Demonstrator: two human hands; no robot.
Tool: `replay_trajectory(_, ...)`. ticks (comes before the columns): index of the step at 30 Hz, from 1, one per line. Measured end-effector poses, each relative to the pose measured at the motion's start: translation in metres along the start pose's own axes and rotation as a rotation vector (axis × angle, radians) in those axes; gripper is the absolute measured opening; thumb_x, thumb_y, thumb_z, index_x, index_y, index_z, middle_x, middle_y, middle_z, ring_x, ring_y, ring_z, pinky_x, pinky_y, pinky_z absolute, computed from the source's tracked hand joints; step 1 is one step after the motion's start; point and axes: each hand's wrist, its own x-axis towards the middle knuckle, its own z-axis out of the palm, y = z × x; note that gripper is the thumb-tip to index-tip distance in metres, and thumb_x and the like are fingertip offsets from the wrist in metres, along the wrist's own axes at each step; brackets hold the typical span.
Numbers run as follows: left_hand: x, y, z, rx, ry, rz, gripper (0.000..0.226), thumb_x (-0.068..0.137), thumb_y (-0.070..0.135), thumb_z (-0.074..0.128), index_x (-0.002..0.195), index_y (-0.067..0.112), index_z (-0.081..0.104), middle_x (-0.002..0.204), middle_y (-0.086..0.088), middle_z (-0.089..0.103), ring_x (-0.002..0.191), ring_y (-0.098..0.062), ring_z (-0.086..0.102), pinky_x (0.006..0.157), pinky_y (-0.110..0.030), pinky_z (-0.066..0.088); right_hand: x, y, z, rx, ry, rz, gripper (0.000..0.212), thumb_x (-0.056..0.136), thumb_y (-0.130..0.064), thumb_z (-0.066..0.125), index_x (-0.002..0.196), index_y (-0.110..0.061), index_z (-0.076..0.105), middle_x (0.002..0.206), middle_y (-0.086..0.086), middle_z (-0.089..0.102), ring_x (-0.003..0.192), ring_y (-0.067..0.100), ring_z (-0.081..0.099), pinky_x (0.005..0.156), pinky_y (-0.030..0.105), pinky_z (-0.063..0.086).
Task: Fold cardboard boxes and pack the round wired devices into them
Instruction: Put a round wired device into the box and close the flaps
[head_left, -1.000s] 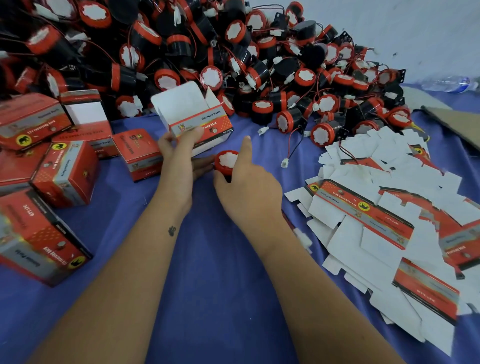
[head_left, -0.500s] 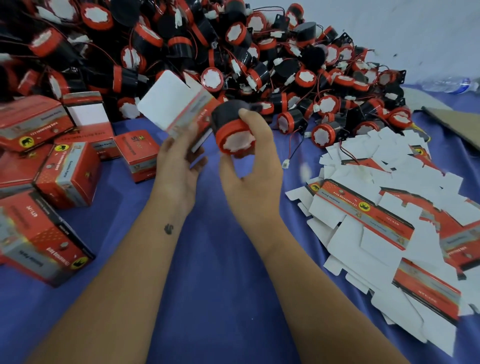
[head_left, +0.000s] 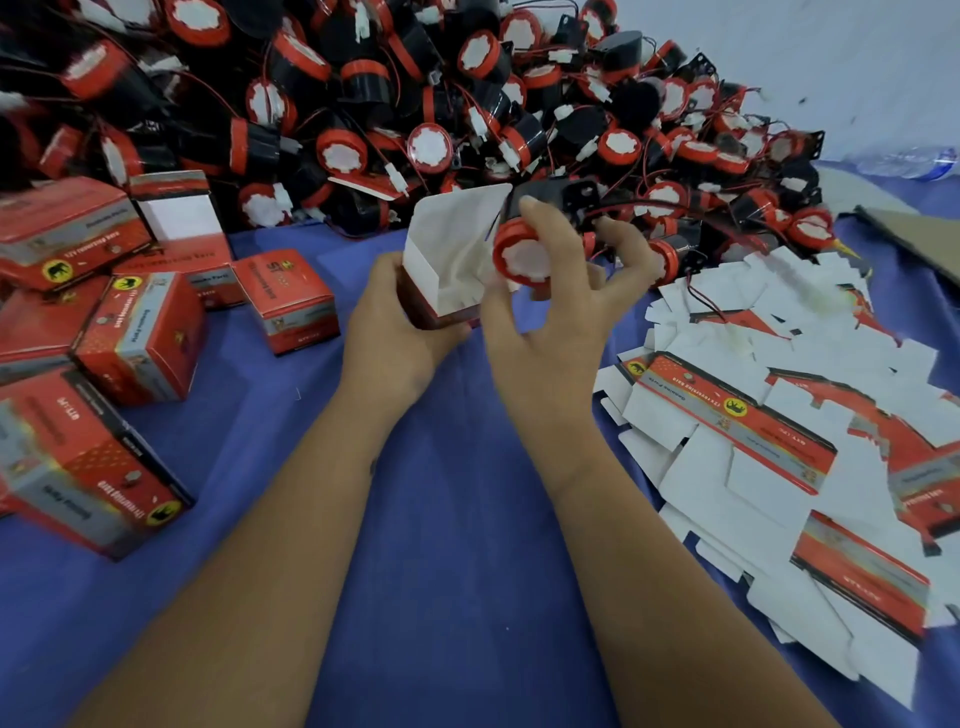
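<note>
Round wired device (head_left: 524, 257): black body, red rim, white face turned toward the camera. Held above the blue cloth (head_left: 457, 519), just beside the open mouth of the box and touching its white flap edge. Gripped by the right hand (head_left: 550, 332), thumb below and forefinger over the top of the body; the remaining fingers are spread apart to the right. A thin red wire runs from the device off to the right.

Box (head_left: 447, 265): one folded cardboard box, red outside, white inside, top flaps standing open. Held in the left hand (head_left: 389, 332), fingers curled round its lower part, mouth tilted toward the device.

Pile of devices (head_left: 415, 104): a large heap of the same black-and-red units with red wires and white plugs, filling the far side of the cloth.

Closed boxes (head_left: 140, 343): several red printed boxes lying at various angles on the left of the cloth; one further back (head_left: 174, 208) stands with its white flap up.

Flat boxes (head_left: 769, 441): a loose spread of unfolded cardboard blanks, white side mostly up with red printed strips, on the right of the cloth.

Plastic bottle (head_left: 909, 161): lying at the far right edge, blurred.

Brown board (head_left: 919, 239): flat piece at the right edge, partly out of frame.
</note>
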Motion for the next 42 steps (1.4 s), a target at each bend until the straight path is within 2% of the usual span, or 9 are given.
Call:
replay_trajectory(4, 0.003, -0.005, -0.002, 0.047, -0.05, -0.01, 0.043, 0.082, 0.017, 0.076, 0.112, 0.029, 0.046, 0.096, 0.017, 0.061, 0.079, 0.014, 0.058, 0.064, -0.004, 0.045, -0.005, -0.001, 0.001, -0.067, -0.222, -0.02, 0.053, 0.076, -0.007, 0.072, 0.127, -0.015, 0.06, 0.133, 0.012, 0.036, 0.105, -0.019, 0.036, 0.082, 0.002, 0.041)
replay_trajectory(7, 0.003, -0.01, -0.001, 0.08, -0.121, 0.028, 0.039, 0.089, 0.012, 0.069, 0.113, 0.027, 0.043, 0.096, 0.017, 0.057, 0.085, 0.001, 0.057, 0.074, -0.015, 0.049, -0.009, -0.002, -0.001, -0.169, -0.442, 0.048, 0.059, 0.082, -0.025, 0.068, 0.138, -0.025, 0.048, 0.136, 0.0, 0.044, 0.104, -0.001, 0.045, 0.069, 0.027, 0.053)
replay_trajectory(15, 0.003, -0.008, -0.002, 0.116, -0.187, 0.012, 0.047, 0.085, 0.006, 0.067, 0.117, 0.029, 0.042, 0.099, 0.019, 0.057, 0.08, 0.023, 0.054, 0.064, -0.001, 0.043, -0.007, 0.004, 0.001, -0.353, -0.533, 0.087, 0.053, 0.092, -0.048, 0.055, 0.142, -0.035, 0.039, 0.133, -0.009, 0.044, 0.101, 0.013, 0.054, 0.064, 0.032, 0.048)
replay_trajectory(23, 0.003, -0.004, -0.001, 0.165, -0.198, -0.008, 0.036, 0.091, 0.011, 0.061, 0.115, 0.028, 0.04, 0.096, 0.021, 0.052, 0.085, 0.005, 0.053, 0.065, -0.007, 0.04, -0.011, 0.01, 0.007, -0.467, -0.695, 0.189, 0.039, 0.102, -0.048, 0.036, 0.131, -0.027, 0.052, 0.13, -0.004, 0.049, 0.103, 0.023, 0.059, 0.067, 0.033, 0.038)
replay_trajectory(27, 0.003, 0.001, 0.0, 0.025, -0.121, -0.076, 0.033, 0.087, 0.012, 0.067, 0.098, 0.037, 0.048, 0.098, 0.016, 0.06, 0.087, 0.003, 0.059, 0.071, -0.013, 0.05, -0.009, 0.004, 0.004, -0.298, -0.483, 0.171, 0.022, 0.1, -0.033, 0.047, 0.107, -0.018, 0.061, 0.115, -0.004, 0.049, 0.081, 0.013, 0.054, 0.063, 0.035, 0.045)
replay_trajectory(31, 0.005, 0.009, 0.001, -0.129, -0.062, -0.209, 0.052, 0.078, 0.031, 0.062, 0.129, 0.03, 0.051, 0.13, 0.002, 0.057, 0.116, -0.015, 0.058, 0.096, -0.036, 0.052, -0.004, 0.002, 0.0, -0.06, -0.133, 0.263, 0.016, 0.092, -0.016, 0.056, 0.087, -0.015, 0.041, 0.082, -0.005, 0.042, 0.063, 0.009, 0.037, 0.058, 0.029, 0.036)
replay_trajectory(33, 0.005, 0.007, 0.002, -0.114, -0.066, -0.204, 0.039, 0.08, 0.037, 0.059, 0.119, 0.038, 0.052, 0.124, 0.009, 0.06, 0.115, -0.013, 0.058, 0.094, -0.034, 0.05, 0.0, 0.003, 0.0, 0.054, -0.06, 0.425, 0.023, 0.091, -0.016, 0.06, 0.089, -0.015, 0.038, 0.076, -0.007, 0.042, 0.063, 0.008, 0.04, 0.059, 0.026, 0.04)
replay_trajectory(38, 0.002, 0.004, 0.005, 0.006, -0.088, -0.14, 0.028, 0.097, 0.028, 0.059, 0.107, 0.046, 0.039, 0.105, 0.025, 0.055, 0.1, 0.006, 0.055, 0.076, -0.017, 0.043, 0.008, 0.005, -0.004, 0.34, -0.105, 0.666, 0.047, 0.09, -0.011, 0.066, 0.13, -0.022, 0.043, 0.061, -0.006, 0.045, 0.054, 0.002, 0.044, 0.056, 0.012, 0.041)
replay_trajectory(42, 0.004, 0.006, 0.003, -0.041, -0.073, -0.199, 0.032, 0.094, 0.019, 0.057, 0.112, 0.042, 0.044, 0.107, 0.022, 0.059, 0.102, 0.0, 0.057, 0.073, -0.017, 0.043, 0.014, 0.004, -0.01, 0.516, -0.236, 0.585, 0.022, 0.089, -0.003, 0.05, 0.103, -0.005, 0.067, 0.074, 0.001, 0.061, 0.072, 0.009, 0.053, 0.072, 0.022, 0.049)
